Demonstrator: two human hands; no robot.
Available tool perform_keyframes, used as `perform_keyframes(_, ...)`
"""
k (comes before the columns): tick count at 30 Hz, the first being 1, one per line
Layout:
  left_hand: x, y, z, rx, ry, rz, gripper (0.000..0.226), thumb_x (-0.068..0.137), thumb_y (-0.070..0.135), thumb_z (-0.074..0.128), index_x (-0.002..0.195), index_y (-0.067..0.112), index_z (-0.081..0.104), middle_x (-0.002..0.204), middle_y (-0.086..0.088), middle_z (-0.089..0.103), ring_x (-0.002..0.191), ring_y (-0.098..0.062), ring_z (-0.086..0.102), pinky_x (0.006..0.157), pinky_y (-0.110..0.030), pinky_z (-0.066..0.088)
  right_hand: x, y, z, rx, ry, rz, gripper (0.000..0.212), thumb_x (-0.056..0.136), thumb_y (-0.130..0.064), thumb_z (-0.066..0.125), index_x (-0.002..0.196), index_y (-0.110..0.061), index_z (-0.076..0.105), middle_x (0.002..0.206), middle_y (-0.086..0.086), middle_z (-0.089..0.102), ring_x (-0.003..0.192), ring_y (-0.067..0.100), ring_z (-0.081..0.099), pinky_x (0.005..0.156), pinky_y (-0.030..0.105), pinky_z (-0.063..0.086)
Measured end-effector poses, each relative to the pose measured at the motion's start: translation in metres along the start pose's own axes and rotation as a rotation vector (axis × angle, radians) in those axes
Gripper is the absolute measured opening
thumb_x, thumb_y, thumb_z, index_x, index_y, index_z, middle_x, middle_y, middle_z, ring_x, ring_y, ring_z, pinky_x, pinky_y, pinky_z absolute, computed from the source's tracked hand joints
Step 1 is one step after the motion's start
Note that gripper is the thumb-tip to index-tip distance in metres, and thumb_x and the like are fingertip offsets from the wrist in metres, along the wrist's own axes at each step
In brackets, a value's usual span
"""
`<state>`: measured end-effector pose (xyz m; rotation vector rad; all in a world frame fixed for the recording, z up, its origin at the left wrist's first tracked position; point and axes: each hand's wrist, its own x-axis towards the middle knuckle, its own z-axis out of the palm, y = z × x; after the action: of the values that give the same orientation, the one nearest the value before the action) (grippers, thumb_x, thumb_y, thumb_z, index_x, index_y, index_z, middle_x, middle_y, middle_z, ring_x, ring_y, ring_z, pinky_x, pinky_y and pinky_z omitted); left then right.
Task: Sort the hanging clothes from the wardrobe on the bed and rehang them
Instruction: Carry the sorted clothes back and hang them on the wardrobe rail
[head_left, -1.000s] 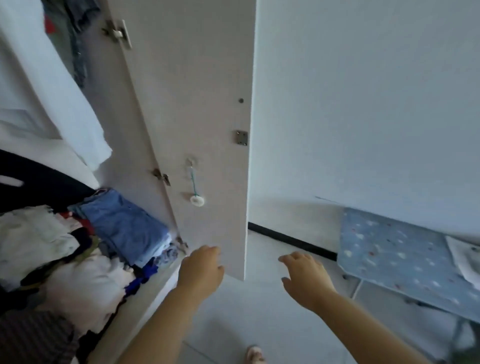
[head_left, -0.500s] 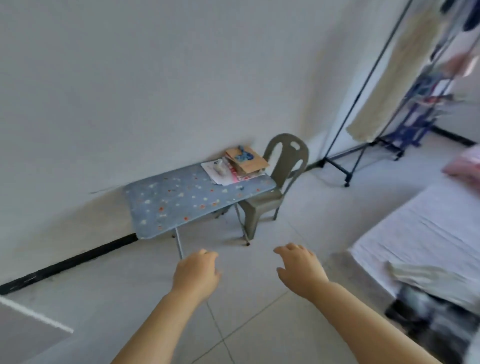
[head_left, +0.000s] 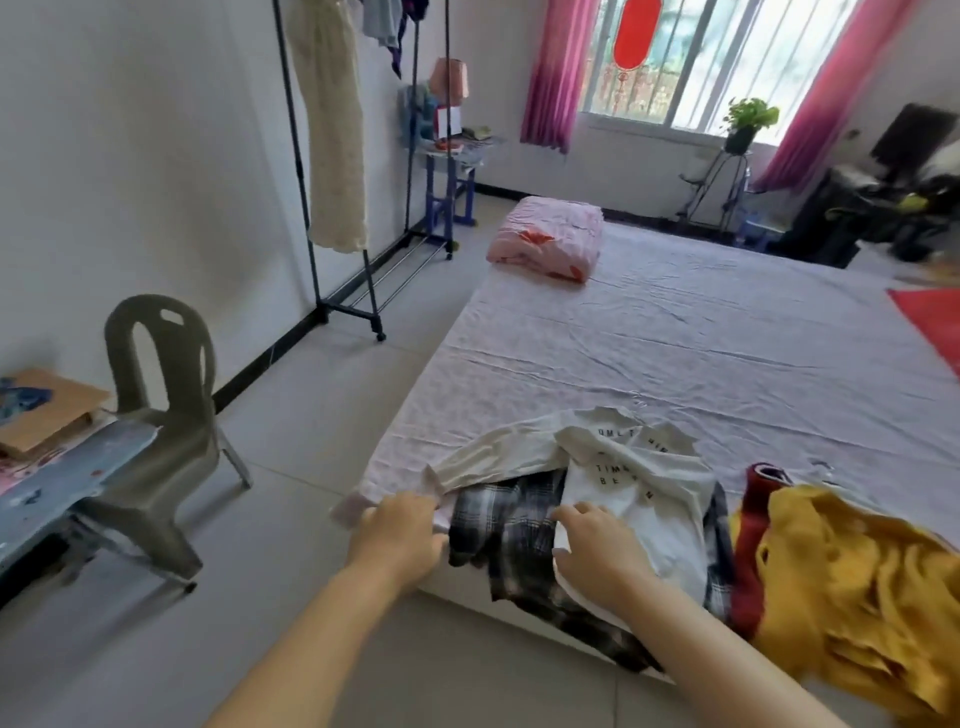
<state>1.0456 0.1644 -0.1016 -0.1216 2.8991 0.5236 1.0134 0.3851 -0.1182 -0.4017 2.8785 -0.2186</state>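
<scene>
Cream printed T-shirt (head_left: 639, 467) is spread over a black-and-white plaid shirt (head_left: 504, 525) at the near corner of the lilac-sheeted bed (head_left: 675, 338), presumably laid out for sorting. Right hand (head_left: 597, 545) is pressed flat on it; left hand (head_left: 400, 535) is set at its sleeve, grip indeterminable. Hands apart.

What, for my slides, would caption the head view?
At the bed, left hand touches a white shirt's sleeve, right hand rests on its front, over a plaid shirt.

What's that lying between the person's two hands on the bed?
A black-and-white plaid shirt lies between the left hand and the right hand, partly under a white printed T-shirt; the head view shows it.
</scene>
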Motion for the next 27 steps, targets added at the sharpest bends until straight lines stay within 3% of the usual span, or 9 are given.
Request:
perform_keyframes(7, 0.089, 0.108, 0.022, 0.065, -0.074, 0.167, 0.034, 0.088, 0.036, 0.053, 0.118, 0.021, 0.054, 0.12, 0.001, 0.056, 0.11, -0.021, 0.052, 0.088, -0.034, 0.039, 0.034, 0.11, -0.011, 0.095, 0.008, 0.155, 0.045, 0.09, -0.03, 0.05, 0.134, -0.024, 0.042, 0.13, -0.002, 0.05, 0.116, 0.02, 0.047, 0.091, 0.032, 0.041)
perform_keyframes(16, 0.218, 0.165, 0.045, 0.117, -0.241, 0.318, 0.039, 0.09, 0.035, 0.052, 0.124, 0.017, 0.05, 0.126, -0.002, 0.054, 0.114, -0.023, 0.052, 0.095, -0.038, 0.043, 0.099, 0.184, -0.011, 0.14, -0.036, 0.365, 0.048, 0.09, -0.027, 0.049, 0.136, -0.022, 0.041, 0.132, 0.0, 0.048, 0.121, 0.019, 0.044, 0.096, 0.031, 0.04)
perform_keyframes(21, 0.287, 0.197, 0.04, 0.098, -0.245, 0.428, 0.039, 0.09, 0.035, 0.051, 0.126, 0.021, 0.049, 0.13, 0.0, 0.05, 0.115, -0.021, 0.05, 0.094, -0.036, 0.043, 0.14, 0.223, -0.03, 0.143, -0.017, 0.44, 0.042, 0.088, -0.024, 0.049, 0.13, -0.019, 0.048, 0.127, 0.001, 0.052, 0.116, 0.02, 0.047, 0.093, 0.031, 0.043)
perform_keyframes(27, 0.348, 0.232, 0.054, 0.142, -0.28, 0.412, 0.04, 0.09, 0.037, 0.051, 0.127, 0.02, 0.049, 0.126, -0.001, 0.051, 0.113, -0.022, 0.051, 0.09, -0.035, 0.039, 0.196, 0.269, -0.042, 0.173, -0.014, 0.476, 0.04, 0.089, -0.025, 0.048, 0.129, -0.019, 0.05, 0.123, 0.004, 0.054, 0.114, 0.024, 0.049, 0.092, 0.036, 0.043)
